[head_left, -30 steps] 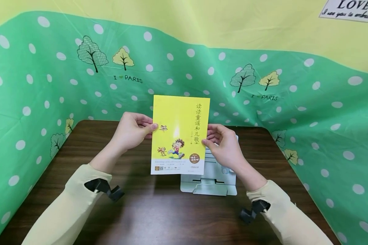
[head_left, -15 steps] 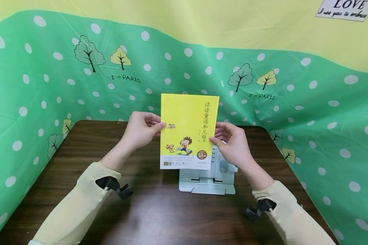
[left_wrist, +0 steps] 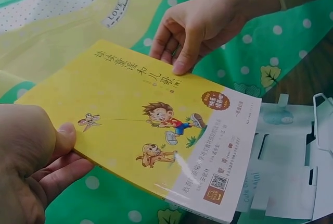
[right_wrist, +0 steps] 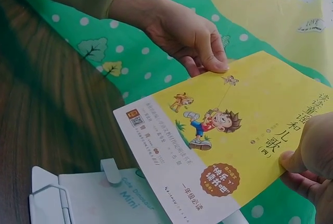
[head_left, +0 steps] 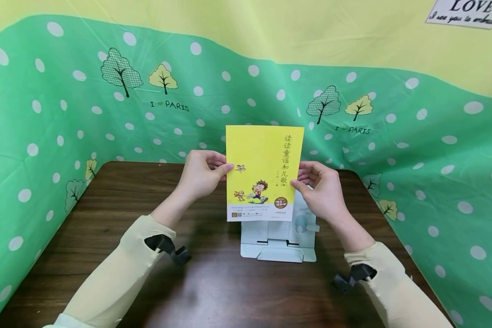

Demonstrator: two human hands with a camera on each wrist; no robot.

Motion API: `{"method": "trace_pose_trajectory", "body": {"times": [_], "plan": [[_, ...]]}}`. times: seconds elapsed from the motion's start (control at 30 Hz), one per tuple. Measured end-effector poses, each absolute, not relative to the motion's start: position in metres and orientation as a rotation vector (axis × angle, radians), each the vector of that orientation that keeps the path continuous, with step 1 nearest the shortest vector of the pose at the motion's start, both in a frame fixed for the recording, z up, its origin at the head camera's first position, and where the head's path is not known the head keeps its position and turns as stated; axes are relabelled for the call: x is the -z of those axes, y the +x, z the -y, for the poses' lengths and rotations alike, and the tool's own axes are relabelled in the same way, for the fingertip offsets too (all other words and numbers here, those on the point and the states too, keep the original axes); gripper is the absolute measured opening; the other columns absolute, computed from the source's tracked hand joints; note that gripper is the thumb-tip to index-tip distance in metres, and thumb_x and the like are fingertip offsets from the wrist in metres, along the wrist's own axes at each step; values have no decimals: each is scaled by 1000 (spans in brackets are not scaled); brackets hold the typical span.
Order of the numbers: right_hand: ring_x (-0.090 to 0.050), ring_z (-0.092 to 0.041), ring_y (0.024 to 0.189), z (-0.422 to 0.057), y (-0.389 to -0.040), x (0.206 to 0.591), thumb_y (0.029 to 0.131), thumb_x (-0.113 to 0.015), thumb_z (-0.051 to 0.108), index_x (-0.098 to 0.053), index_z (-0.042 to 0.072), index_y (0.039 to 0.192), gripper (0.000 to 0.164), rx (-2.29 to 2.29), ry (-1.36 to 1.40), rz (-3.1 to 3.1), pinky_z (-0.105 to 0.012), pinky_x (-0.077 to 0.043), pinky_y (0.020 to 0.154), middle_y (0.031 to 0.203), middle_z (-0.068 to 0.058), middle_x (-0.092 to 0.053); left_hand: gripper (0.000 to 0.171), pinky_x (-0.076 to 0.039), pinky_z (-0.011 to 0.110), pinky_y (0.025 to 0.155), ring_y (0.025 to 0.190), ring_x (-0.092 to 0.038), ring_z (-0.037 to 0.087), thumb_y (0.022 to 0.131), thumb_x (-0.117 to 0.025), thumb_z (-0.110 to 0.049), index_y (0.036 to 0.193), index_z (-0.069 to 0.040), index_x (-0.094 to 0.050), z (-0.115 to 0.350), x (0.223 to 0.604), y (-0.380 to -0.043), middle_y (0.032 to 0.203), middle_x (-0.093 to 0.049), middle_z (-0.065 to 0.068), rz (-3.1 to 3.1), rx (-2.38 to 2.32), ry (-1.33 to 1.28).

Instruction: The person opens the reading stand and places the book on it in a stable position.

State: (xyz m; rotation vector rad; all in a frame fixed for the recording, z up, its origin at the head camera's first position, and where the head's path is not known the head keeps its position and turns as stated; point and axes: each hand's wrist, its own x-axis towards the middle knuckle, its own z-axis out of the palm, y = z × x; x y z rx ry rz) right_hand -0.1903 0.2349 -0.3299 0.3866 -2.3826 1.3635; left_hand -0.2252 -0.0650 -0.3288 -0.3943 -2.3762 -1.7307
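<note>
A yellow children's book (head_left: pixel 262 159) with a cartoon boy and dog on its cover is held upright between both hands. My left hand (head_left: pixel 202 173) pinches its left edge, thumb on the cover and fingers behind. At the opposite edge my right hand (head_left: pixel 321 189) pinches it the same way. Behind and below the book stands a pale blue book stand (head_left: pixel 279 248), its upper part hidden by the book in the head view. In the right wrist view the book's white lower band overlaps the stand (right_wrist: pixel 104 198), which has a small clip and a wire-like front rest.
The dark wooden table (head_left: pixel 197 291) runs under both arms. A green and yellow curtain (head_left: pixel 238 82) with white dots and printed trees surrounds it at the back and sides. Black wrist mounts (head_left: pixel 168 248) stick out from both sleeves.
Both hands have carried the book to the right and slightly up, so it now stands more directly over the book stand. The stand has stayed in place.
</note>
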Motion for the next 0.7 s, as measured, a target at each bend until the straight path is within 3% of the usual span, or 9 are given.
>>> {"method": "trace_pose_trajectory", "body": {"times": [0.13, 0.4, 0.7], "plan": [[-67, -26, 90, -240, -193, 332, 87, -79, -15, -67, -10, 122, 38, -1327, 379, 2395, -18, -58, 80, 102, -18, -68, 12, -64, 33, 66, 74, -75, 22, 94, -82, -9, 98, 0, -76, 60, 332, -229, 89, -76, 8, 2378, 1731, -395], [-66, -27, 90, -251, -194, 335, 88, -80, -12, -67, -9, 122, 37, -1287, 317, 2426, -16, -57, 78, 102, -18, -69, 11, -63, 32, 66, 78, -75, 27, 94, -83, -10, 98, -2, -77, 46, 338, -234, 88, -76, 6, 2377, 1750, -409], [-66, -26, 91, -262, -199, 340, 91, -80, -7, -68, -8, 123, 34, -1252, 278, 2437, -13, -55, 78, 104, -19, -68, 11, -62, 30, 64, 70, -72, 18, 93, -84, -10, 97, -3, -77, 30, 342, -240, 85, -74, 4, 2408, 1707, -398]]}}
